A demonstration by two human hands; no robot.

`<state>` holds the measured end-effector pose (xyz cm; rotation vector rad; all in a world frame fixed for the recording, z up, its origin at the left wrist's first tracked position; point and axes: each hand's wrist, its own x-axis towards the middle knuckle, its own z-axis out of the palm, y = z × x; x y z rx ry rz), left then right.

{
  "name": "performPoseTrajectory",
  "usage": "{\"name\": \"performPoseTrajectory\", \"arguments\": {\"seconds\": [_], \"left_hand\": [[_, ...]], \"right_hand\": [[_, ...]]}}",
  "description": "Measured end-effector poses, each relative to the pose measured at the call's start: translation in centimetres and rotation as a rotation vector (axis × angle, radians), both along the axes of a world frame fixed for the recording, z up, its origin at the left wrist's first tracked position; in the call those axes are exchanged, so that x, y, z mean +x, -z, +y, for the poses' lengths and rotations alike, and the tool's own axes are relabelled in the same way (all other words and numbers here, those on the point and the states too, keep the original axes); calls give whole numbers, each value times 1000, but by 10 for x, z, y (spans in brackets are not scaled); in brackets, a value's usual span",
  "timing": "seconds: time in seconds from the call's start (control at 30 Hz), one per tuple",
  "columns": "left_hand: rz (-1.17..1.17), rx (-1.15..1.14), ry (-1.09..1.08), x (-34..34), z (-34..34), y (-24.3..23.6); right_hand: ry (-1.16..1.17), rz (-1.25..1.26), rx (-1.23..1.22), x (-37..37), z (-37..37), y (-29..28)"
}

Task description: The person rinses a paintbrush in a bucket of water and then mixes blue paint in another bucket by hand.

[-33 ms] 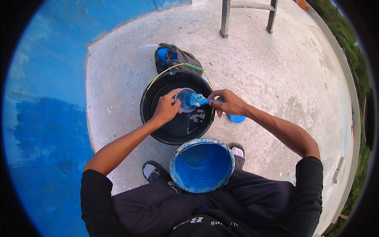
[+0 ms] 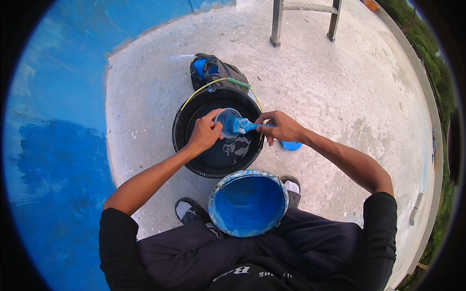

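My left hand (image 2: 206, 131) grips a clear plastic cup (image 2: 224, 117) by its side, over a wide black bucket (image 2: 180, 140). In my right hand (image 2: 281, 127) is the handle of a paintbrush (image 2: 245, 125) smeared with blue paint. Its bristle end rests at the cup's mouth, pointing left; whether the bristles touch the cup wall I cannot tell. Dark liquid (image 2: 208, 157) with a pale reflection lies in the black bucket. Closer to me, a paint-crusted bucket (image 2: 218, 185), blue inside, stands between my feet.
Behind the black bucket, whose yellow wire handle (image 2: 211, 83) is raised, sits a dark plastic bag (image 2: 225, 70) with something blue inside. A blue object (image 2: 291, 145) lies on the floor at right. Ladder-like legs (image 2: 276, 24) stand farther off. A blue-painted wall (image 2: 58, 97) rises at left.
The paintbrush's bristle end has shifted slightly downward at the cup. The pale reflection on the liquid has changed shape. Both hands stay nearly in place.
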<state>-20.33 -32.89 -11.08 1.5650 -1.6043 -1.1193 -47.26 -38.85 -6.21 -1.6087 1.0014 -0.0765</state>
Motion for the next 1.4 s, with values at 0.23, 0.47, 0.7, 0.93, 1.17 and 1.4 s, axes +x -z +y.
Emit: {"name": "performPoseTrajectory", "arguments": {"seconds": [0.23,0.47,0.7,0.93,1.17,1.4], "left_hand": [[-12,7,-14,2,0,-1],[-3,13,-19,5,2,0],[6,9,-22,7,1,5],[42,25,-56,16,-3,17],[60,30,-116,20,-5,19],[17,26,-136,26,-8,23]], "right_hand": [[2,26,-18,-2,-2,0],[4,18,-16,1,1,-7],[25,21,-34,-1,-1,-3],[36,32,-20,-5,-4,1],[37,46,-19,-7,-10,3],[65,24,-34,-9,-14,4]]}}
